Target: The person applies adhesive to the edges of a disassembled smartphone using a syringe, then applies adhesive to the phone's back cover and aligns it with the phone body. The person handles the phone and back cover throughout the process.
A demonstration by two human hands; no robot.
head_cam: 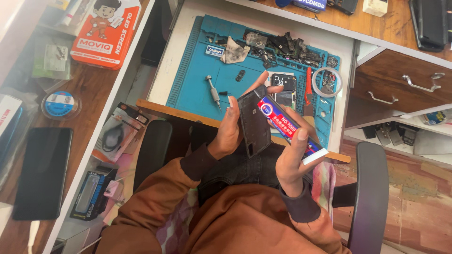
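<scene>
Phone back panel [254,123] above blue mat [193,84] — thin, light, probably fragile; pinched edgewise in left hand [228,134], glue tube [289,124] clenched in right hand [292,157].

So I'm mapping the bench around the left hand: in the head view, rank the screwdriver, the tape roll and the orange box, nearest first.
1. Screwdriver, on the blue mat just above the left hand.
2. Tape roll, on the mat's right edge.
3. Orange box, far upper left on the side table.

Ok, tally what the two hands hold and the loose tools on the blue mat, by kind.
Phone back panel, in left hand: 1
Glue tube, in right hand: 1
Screwdriver on blue mat: 1
Red-handled cutter: 1
Tape roll: 1
Total: 5
</scene>
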